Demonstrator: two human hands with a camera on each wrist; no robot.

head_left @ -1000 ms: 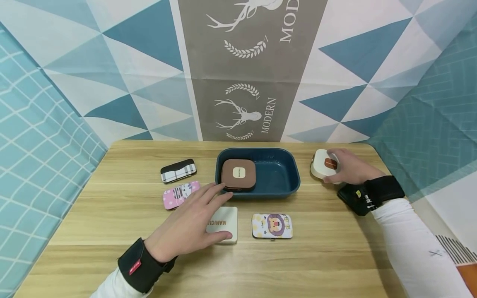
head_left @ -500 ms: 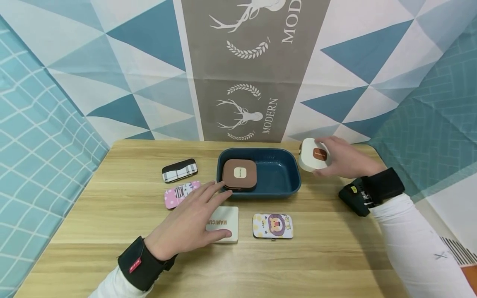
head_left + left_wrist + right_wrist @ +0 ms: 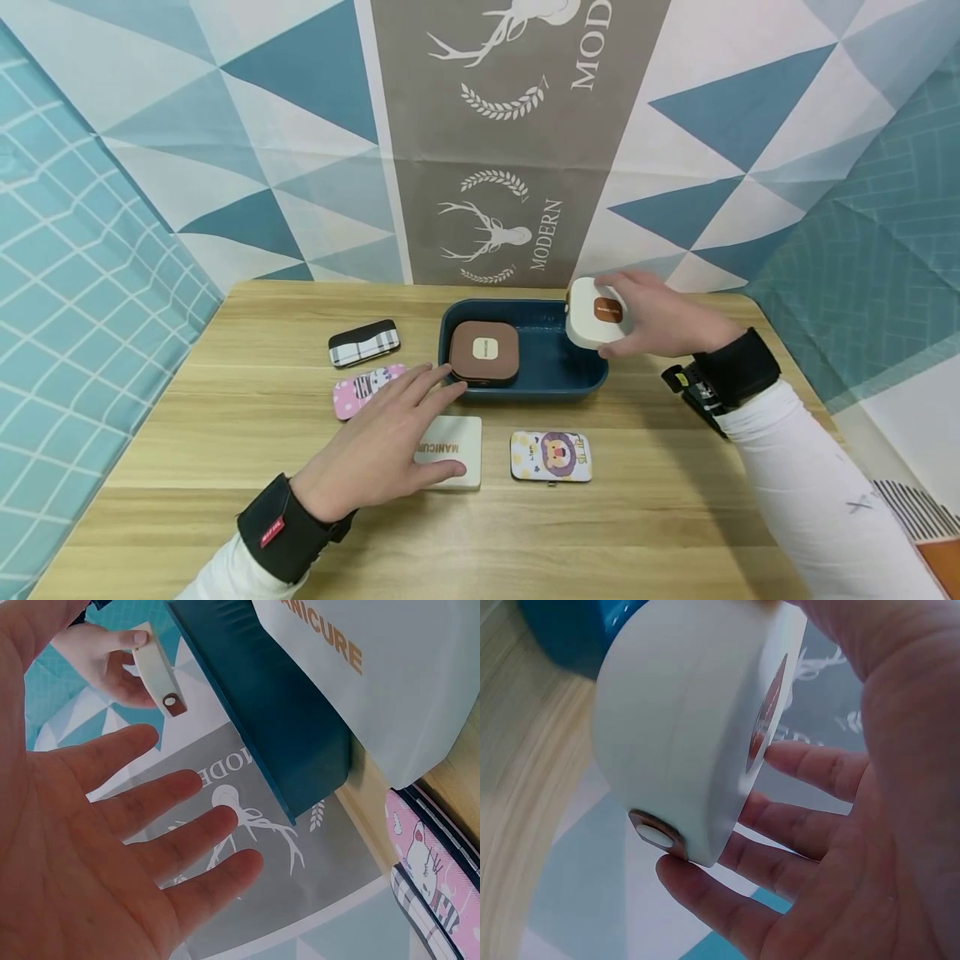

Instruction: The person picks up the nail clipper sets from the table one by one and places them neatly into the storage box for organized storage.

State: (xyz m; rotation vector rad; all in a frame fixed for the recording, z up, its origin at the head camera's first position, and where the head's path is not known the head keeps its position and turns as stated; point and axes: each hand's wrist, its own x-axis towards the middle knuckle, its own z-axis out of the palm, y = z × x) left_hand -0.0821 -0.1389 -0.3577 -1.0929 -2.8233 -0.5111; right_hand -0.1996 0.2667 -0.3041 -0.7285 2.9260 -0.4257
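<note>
My right hand [image 3: 663, 317] pinches a white manicure case [image 3: 588, 315] with a brown label, thumb on one side and fingers on the other. The case is held over the right end of a dark blue tray [image 3: 540, 392]. Inside the tray, at its left, lies a brown manicure case [image 3: 483, 371]. With fingers spread, my left hand [image 3: 382, 454] hovers above a flat white manicure case [image 3: 465, 454], partly hiding it. That palm shows nothing held in the left wrist view. In the right wrist view the white case's snap [image 3: 656, 834] is visible near a fingertip.
Left of the tray lie a black-and-plaid case [image 3: 365, 343] and a pink cat case [image 3: 360, 392], the latter partly behind my left hand. A lion case [image 3: 551, 456] rests in front of the tray. A patterned cloth wall [image 3: 322, 167] stands behind the wooden table [image 3: 570, 542].
My right hand has lifted the white case off the table at the right and carried it left, over the tray's rim. The left hand has stayed in place.
</note>
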